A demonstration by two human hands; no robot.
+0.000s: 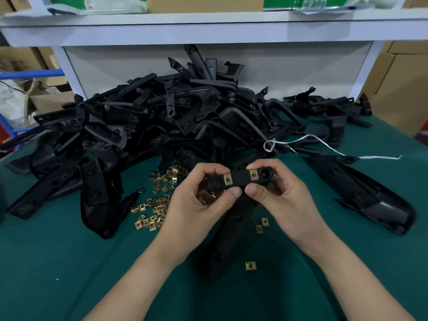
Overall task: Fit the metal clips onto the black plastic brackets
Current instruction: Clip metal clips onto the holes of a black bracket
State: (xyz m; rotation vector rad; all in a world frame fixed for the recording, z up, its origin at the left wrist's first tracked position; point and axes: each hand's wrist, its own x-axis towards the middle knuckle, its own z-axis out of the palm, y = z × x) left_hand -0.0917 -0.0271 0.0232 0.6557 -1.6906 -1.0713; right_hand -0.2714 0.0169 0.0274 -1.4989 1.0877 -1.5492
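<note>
The left hand (203,200) and right hand (278,195) each pinched one end of a flat, matte black plastic bracket (240,178) above the counter (69,262), two square brass-coloured clips (228,180) seated on it. More loose clips (157,205) lay scattered on the green cloth-like surface before a tangled heap of brackets (185,117), beneath a white shelf (208,33) bearing a cardboard box (203,3)
</note>
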